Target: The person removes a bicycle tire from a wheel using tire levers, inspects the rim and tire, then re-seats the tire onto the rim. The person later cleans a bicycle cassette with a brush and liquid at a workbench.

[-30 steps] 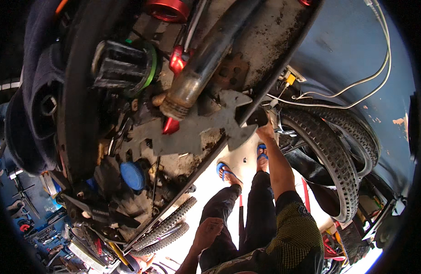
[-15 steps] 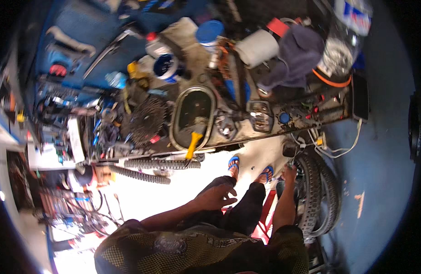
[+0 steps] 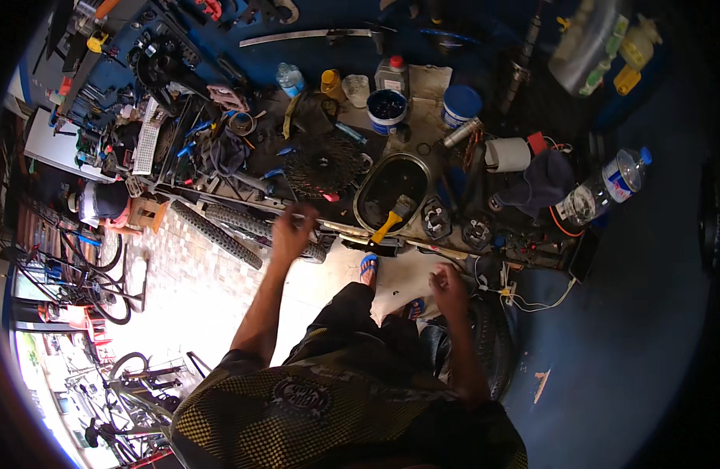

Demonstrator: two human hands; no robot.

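Note:
My left hand [image 3: 294, 232] is raised at the bench's front edge, just above the knobbly tyres [image 3: 223, 234]. Its fingers are loosely bent and apart, and nothing shows in them. My right hand [image 3: 450, 290] hangs in front of the bench, fingers half curled and slightly blurred, with no object visible in it. On the bench between them stands an oval metal tray [image 3: 363, 205] of dark liquid, with a yellow-handled brush [image 3: 390, 220] resting across its near rim. A cassette of sprockets [image 3: 321, 168] lies left of the tray; two pedals [image 3: 477, 231] sit to its right.
Behind the tray stand a blue-lidded tub [image 3: 462, 105], an open tub of dark blue stuff [image 3: 386, 109] and a red-capped bottle [image 3: 392, 76]. A large clear bottle [image 3: 602, 190] stands at right. Wheels [image 3: 489, 344] lean below my right arm. A person [image 3: 102, 205] crouches far left by bicycles.
My left hand has risen from my thigh to the bench edge. My right hand has come away from beside the wheels, toward the left. The view has swung, showing more of the workshop's left side.

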